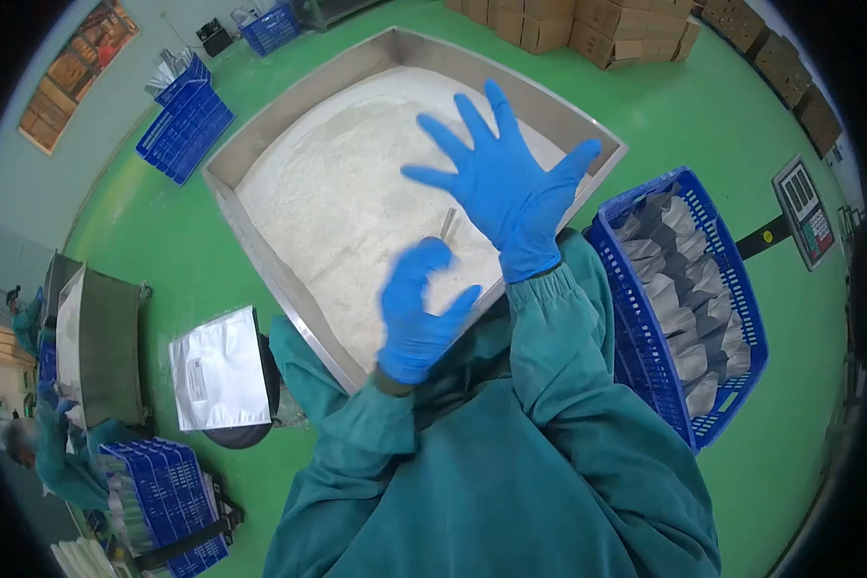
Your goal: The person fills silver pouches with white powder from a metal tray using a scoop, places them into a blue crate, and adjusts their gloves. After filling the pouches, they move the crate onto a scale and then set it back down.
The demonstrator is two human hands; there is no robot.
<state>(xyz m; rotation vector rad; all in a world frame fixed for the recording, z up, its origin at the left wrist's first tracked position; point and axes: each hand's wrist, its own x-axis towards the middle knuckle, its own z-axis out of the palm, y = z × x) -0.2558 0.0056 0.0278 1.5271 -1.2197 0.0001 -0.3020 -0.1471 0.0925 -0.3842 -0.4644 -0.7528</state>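
Both hands wear blue gloves over a square metal tray [260, 252] filled with white powder [332, 183]. My right hand [511, 178] is spread wide, palm and fingers bare of any object, above the tray's right part. My left hand [417, 313] is lower and to the left, blurred by motion, with thumb and fingers apart and nothing visible between them. Just past its fingertips a small metal handle [448, 224] stands up from the powder. Whether the left fingers touch that handle cannot be made out.
A blue crate [602, 289] of silvery pouches stands right, beside a scale [803, 212]. Silver bags [223, 371] lie on a round stool at left. Further left are a co-worker [67, 462] and another crate [169, 496]. Cardboard boxes [626, 29] stand behind.
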